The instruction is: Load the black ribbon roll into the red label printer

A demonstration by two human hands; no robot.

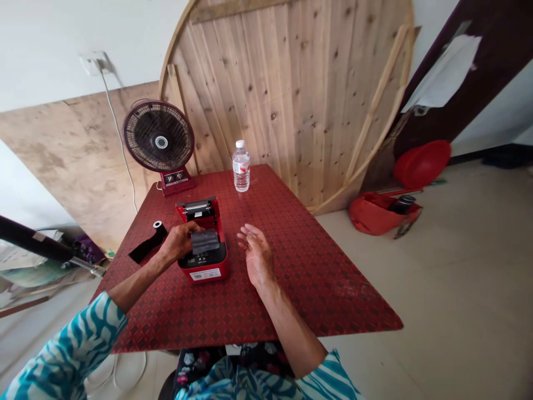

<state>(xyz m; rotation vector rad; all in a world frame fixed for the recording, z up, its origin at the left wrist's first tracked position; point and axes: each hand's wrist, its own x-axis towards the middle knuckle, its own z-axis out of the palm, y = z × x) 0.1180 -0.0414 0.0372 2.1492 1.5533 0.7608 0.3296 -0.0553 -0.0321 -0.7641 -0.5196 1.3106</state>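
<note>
A red and black printer [207,272], seemingly for labels or receipts, stands on the red patterned table with its lid [197,210] raised. My left hand [179,240] reaches in from the left, its fingers closed at the edge of a glossy dark strip [205,241] that lies over the printer's front top. Part of those fingers is hidden inside the opening. To the right of the printer, my right hand [257,253] hovers open over the table, holding nothing, fingers slightly bent. Left of my left wrist lies a small roll with a white core [157,224] and a loose black strip [145,248].
A red fan [160,139] and a clear water bottle [241,168] stand at the table's [325,289] far side. Behind leans a large round wooden board [283,94]. On the floor at right are a red bag [370,216] and a red basin [422,164].
</note>
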